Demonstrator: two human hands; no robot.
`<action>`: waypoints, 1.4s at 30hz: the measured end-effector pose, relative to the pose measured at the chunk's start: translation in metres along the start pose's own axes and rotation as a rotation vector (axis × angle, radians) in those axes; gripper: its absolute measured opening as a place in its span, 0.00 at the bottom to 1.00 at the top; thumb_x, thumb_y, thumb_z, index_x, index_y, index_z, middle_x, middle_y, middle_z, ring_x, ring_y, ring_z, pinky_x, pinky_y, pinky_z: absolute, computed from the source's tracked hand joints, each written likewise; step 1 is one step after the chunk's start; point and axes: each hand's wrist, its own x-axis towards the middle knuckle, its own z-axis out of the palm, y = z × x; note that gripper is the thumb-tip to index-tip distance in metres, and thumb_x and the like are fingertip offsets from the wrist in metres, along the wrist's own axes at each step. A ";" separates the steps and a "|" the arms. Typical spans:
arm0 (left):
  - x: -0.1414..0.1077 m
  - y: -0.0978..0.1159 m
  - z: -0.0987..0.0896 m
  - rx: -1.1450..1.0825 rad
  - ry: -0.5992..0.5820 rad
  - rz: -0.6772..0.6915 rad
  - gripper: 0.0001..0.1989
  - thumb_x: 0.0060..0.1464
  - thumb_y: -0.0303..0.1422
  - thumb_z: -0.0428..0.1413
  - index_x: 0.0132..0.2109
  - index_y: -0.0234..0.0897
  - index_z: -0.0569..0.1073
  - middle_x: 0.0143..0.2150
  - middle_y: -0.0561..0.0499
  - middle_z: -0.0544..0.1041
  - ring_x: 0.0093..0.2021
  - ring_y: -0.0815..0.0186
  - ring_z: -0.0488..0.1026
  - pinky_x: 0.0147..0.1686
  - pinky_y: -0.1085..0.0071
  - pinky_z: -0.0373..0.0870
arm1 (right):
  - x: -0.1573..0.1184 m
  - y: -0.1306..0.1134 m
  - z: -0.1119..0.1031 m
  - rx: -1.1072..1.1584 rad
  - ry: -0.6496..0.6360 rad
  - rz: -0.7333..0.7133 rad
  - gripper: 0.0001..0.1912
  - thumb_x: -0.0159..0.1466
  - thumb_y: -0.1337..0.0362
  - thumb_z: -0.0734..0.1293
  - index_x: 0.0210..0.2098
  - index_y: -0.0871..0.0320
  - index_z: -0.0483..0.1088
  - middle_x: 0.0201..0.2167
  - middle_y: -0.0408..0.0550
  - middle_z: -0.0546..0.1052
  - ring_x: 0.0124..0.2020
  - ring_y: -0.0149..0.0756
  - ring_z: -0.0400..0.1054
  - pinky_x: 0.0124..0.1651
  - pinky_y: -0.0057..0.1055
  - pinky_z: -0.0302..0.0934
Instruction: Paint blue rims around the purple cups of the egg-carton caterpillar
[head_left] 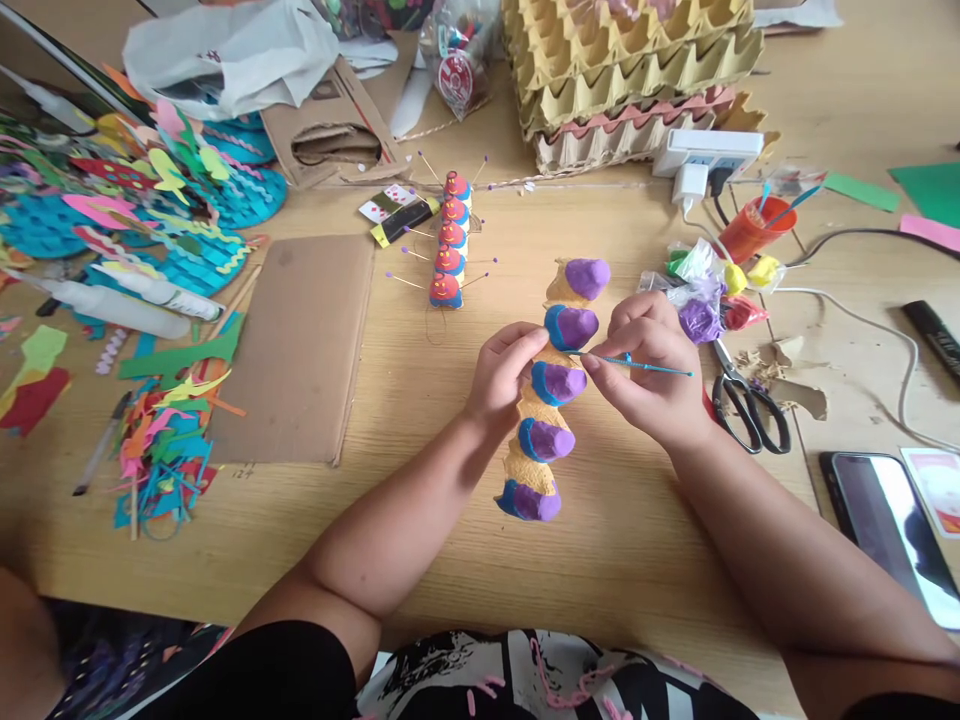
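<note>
A strip of five bumps cut from a yellow moulded-pulp egg tray and covered in purple and blue clay point(559, 384) is held above the pale wooden table point(420, 520), just right of the frame's centre. Its long axis runs nearly up and down the frame, leaning slightly, with the upper end farther right than the lower. The rounded purple tips point toward the right of the frame; blue clay covers the left sides of the lower four bumps, while yellow pulp shows beside the topmost.

The left hand point(504, 368) pinches the strip's left edge near the second and third bumps, thumb uppermost. The right hand point(660, 398) has its thumb and fingers closed around a thin blue modelling tool point(670, 371), which lies almost level across the frame, its tip pointing left at the lower edge of the second bump.

At upper centre, a narrow red-and-blue caterpillar figure with purple-tipped pins point(451, 236) stretches nearly parallel to the strip. Black-handled scissors point(750, 408) lie at the right, blades toward the top of the frame.
</note>
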 end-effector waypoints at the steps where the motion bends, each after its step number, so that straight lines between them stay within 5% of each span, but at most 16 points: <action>1: 0.000 0.000 0.000 0.005 0.004 -0.004 0.23 0.50 0.52 0.73 0.29 0.42 0.73 0.26 0.52 0.72 0.27 0.65 0.69 0.31 0.64 0.64 | 0.000 0.000 0.000 -0.010 0.004 0.001 0.12 0.62 0.56 0.81 0.32 0.49 0.76 0.36 0.46 0.70 0.39 0.42 0.70 0.43 0.46 0.70; 23: -0.005 0.008 0.005 0.037 0.008 0.009 0.25 0.44 0.54 0.75 0.26 0.42 0.72 0.23 0.52 0.70 0.25 0.67 0.64 0.28 0.65 0.62 | 0.000 -0.002 0.000 -0.045 -0.030 -0.059 0.12 0.62 0.56 0.81 0.32 0.49 0.75 0.35 0.47 0.70 0.38 0.43 0.71 0.41 0.44 0.70; 42: -0.008 0.006 0.004 -0.005 -0.029 0.010 0.19 0.51 0.46 0.71 0.27 0.40 0.73 0.24 0.54 0.71 0.25 0.69 0.65 0.30 0.68 0.63 | 0.001 -0.003 0.002 0.028 -0.011 0.024 0.13 0.62 0.56 0.81 0.30 0.50 0.74 0.33 0.44 0.72 0.34 0.38 0.69 0.39 0.43 0.69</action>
